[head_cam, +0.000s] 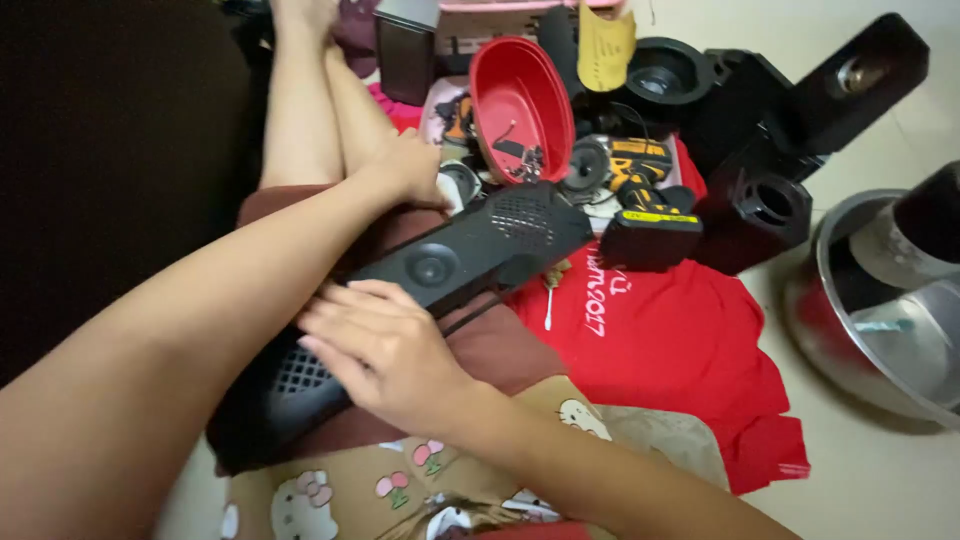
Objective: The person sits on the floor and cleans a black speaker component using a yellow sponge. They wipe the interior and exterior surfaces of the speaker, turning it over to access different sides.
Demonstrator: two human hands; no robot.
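A long black soundbar speaker [440, 262] with perforated grilles lies across my lap. My left hand [410, 168] reaches over it and rests at its far edge near my knee; what the fingers grip is hidden. My right hand [385, 345] lies flat on the speaker's near part, fingers spread over the grille, pressing on it rather than clasping it.
A red oval bowl [522, 105] with small parts stands beyond the speaker. A yellow and black cordless drill [645, 195] lies on a red shirt [680, 350]. Black speaker boxes [790, 120] sit at the back right, and a steel basin [880, 300] at the right.
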